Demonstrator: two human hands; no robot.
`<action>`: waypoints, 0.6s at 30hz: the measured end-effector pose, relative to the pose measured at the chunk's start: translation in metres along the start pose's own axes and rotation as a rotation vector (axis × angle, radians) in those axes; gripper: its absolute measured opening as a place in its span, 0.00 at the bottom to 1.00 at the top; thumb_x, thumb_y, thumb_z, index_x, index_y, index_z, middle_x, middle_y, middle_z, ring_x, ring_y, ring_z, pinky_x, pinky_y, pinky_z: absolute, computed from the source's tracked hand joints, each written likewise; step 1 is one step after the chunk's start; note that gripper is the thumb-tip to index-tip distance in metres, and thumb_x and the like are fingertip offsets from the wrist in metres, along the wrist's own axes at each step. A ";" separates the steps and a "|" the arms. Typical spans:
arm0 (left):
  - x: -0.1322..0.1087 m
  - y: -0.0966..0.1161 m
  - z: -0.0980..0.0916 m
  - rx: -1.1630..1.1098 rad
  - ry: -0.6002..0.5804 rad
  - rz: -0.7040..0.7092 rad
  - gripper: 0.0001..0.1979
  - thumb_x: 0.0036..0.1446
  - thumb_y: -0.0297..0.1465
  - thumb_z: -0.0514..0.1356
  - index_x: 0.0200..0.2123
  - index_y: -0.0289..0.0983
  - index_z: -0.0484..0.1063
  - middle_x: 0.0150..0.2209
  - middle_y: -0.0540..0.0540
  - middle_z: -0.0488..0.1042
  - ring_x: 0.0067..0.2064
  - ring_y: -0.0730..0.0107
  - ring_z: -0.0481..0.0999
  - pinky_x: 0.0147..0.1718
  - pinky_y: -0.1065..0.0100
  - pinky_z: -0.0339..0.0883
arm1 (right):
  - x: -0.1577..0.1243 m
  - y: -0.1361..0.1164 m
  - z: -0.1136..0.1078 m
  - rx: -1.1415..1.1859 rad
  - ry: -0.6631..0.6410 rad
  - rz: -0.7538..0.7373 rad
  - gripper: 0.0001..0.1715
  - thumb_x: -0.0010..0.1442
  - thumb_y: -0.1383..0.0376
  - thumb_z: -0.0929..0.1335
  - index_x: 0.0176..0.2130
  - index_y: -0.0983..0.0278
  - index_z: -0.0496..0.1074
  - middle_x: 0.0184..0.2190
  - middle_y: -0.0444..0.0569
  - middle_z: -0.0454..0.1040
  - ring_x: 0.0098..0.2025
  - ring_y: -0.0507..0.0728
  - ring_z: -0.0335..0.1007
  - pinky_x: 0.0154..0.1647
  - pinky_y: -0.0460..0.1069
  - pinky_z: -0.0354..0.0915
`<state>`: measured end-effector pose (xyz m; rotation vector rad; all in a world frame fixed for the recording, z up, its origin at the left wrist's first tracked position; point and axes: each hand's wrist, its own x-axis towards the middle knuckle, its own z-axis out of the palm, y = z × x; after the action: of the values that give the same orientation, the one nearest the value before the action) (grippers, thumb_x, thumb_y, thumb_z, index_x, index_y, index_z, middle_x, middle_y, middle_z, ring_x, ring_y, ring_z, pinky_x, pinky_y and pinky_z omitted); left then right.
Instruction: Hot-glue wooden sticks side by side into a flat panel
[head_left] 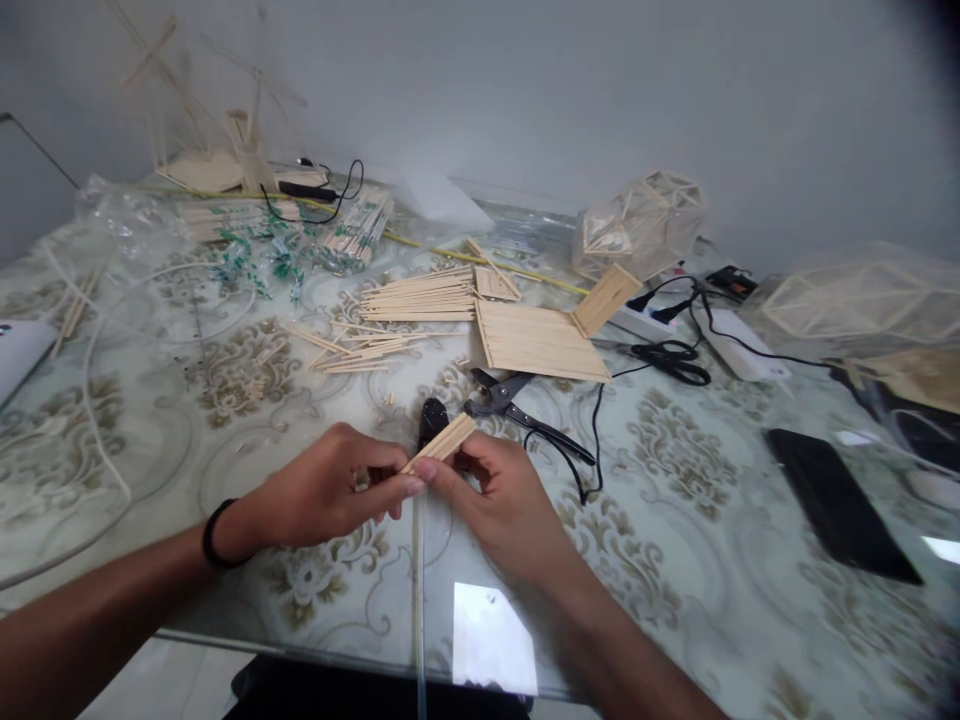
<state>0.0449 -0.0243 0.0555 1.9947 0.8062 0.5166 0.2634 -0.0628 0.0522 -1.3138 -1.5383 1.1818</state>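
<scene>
Head view shows the left hand (330, 490) and right hand (502, 500) both pinched shut on a small bundle of sticks (442, 444), held between the fingertips just above the table (675, 520). Likely squaring the ends; next calls for steady alignment. Pliers (517, 405) lie just beyond the right hand.

A small panel of wooden sticks (444, 443) is pinched between the left hand (330, 490) and right hand (504, 505) above the desk (675, 560); pliers (517, 405) lie just beyond.
</scene>
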 end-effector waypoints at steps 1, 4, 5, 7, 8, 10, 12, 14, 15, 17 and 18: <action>0.000 -0.001 0.001 0.018 0.013 0.001 0.19 0.74 0.35 0.61 0.28 0.36 0.79 0.22 0.51 0.81 0.21 0.77 0.74 0.23 0.76 0.62 | 0.000 0.000 0.000 -0.013 0.006 -0.001 0.18 0.67 0.55 0.73 0.29 0.61 0.72 0.24 0.42 0.73 0.27 0.54 0.66 0.29 0.50 0.62; 0.001 -0.004 0.003 0.076 0.052 0.022 0.19 0.74 0.35 0.62 0.28 0.36 0.78 0.22 0.52 0.80 0.21 0.78 0.74 0.24 0.76 0.61 | 0.001 0.000 -0.001 -0.028 0.010 -0.011 0.16 0.68 0.56 0.72 0.31 0.61 0.75 0.26 0.43 0.75 0.28 0.54 0.69 0.31 0.50 0.65; 0.002 -0.005 0.003 0.094 0.065 0.036 0.19 0.74 0.35 0.62 0.28 0.35 0.78 0.22 0.52 0.80 0.21 0.78 0.74 0.24 0.76 0.60 | 0.002 0.000 -0.001 -0.026 0.007 -0.010 0.15 0.68 0.56 0.72 0.32 0.61 0.75 0.27 0.44 0.77 0.29 0.55 0.70 0.32 0.50 0.66; 0.002 -0.007 0.004 0.114 0.082 0.066 0.19 0.74 0.34 0.63 0.27 0.35 0.76 0.21 0.53 0.79 0.20 0.79 0.72 0.23 0.76 0.59 | 0.002 0.002 0.000 -0.011 0.004 0.003 0.13 0.68 0.56 0.72 0.34 0.61 0.77 0.29 0.45 0.80 0.31 0.56 0.74 0.34 0.51 0.68; 0.002 -0.007 0.004 0.118 0.085 0.078 0.20 0.74 0.34 0.62 0.27 0.36 0.75 0.21 0.54 0.78 0.20 0.79 0.71 0.23 0.76 0.58 | 0.002 0.003 0.000 0.002 0.003 0.012 0.13 0.68 0.56 0.72 0.35 0.61 0.77 0.30 0.46 0.80 0.32 0.56 0.75 0.34 0.51 0.69; 0.003 -0.008 0.004 0.132 0.081 0.085 0.20 0.74 0.34 0.62 0.26 0.36 0.74 0.20 0.55 0.76 0.20 0.79 0.70 0.23 0.75 0.57 | 0.002 0.006 0.001 0.046 0.004 0.032 0.13 0.67 0.56 0.73 0.34 0.61 0.77 0.30 0.46 0.81 0.32 0.56 0.76 0.34 0.51 0.70; 0.003 -0.007 0.003 0.139 0.066 0.072 0.21 0.75 0.36 0.62 0.27 0.36 0.74 0.20 0.55 0.75 0.20 0.79 0.69 0.23 0.75 0.57 | 0.002 0.008 0.001 0.115 -0.005 0.050 0.13 0.67 0.55 0.74 0.34 0.61 0.77 0.30 0.45 0.81 0.32 0.56 0.77 0.34 0.50 0.71; 0.003 -0.004 0.002 0.107 0.052 0.039 0.21 0.75 0.37 0.61 0.27 0.36 0.75 0.20 0.55 0.74 0.20 0.78 0.68 0.23 0.75 0.57 | 0.003 0.009 0.000 0.192 -0.030 0.066 0.13 0.66 0.54 0.76 0.35 0.61 0.79 0.30 0.45 0.83 0.33 0.57 0.79 0.35 0.50 0.73; 0.003 -0.003 0.001 0.074 0.046 0.020 0.21 0.75 0.37 0.61 0.27 0.36 0.75 0.20 0.55 0.75 0.20 0.78 0.69 0.23 0.75 0.58 | 0.003 0.009 -0.001 0.229 -0.049 0.070 0.14 0.65 0.54 0.77 0.36 0.61 0.81 0.31 0.46 0.84 0.34 0.57 0.79 0.36 0.50 0.73; 0.003 0.000 0.000 0.003 0.032 -0.016 0.21 0.74 0.37 0.62 0.27 0.36 0.76 0.21 0.54 0.76 0.21 0.78 0.71 0.24 0.75 0.61 | 0.005 0.008 -0.003 0.288 -0.083 0.070 0.15 0.64 0.51 0.78 0.37 0.60 0.83 0.33 0.47 0.85 0.36 0.58 0.81 0.37 0.51 0.75; 0.002 0.001 0.000 -0.027 0.027 -0.031 0.21 0.74 0.37 0.62 0.27 0.36 0.76 0.21 0.54 0.77 0.22 0.77 0.72 0.24 0.76 0.62 | 0.006 0.007 -0.004 0.303 -0.096 0.067 0.16 0.63 0.50 0.79 0.37 0.60 0.84 0.33 0.47 0.86 0.37 0.58 0.81 0.38 0.51 0.75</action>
<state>0.0466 -0.0227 0.0562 1.9508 0.8414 0.5348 0.2685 -0.0563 0.0465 -1.1273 -1.3256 1.4750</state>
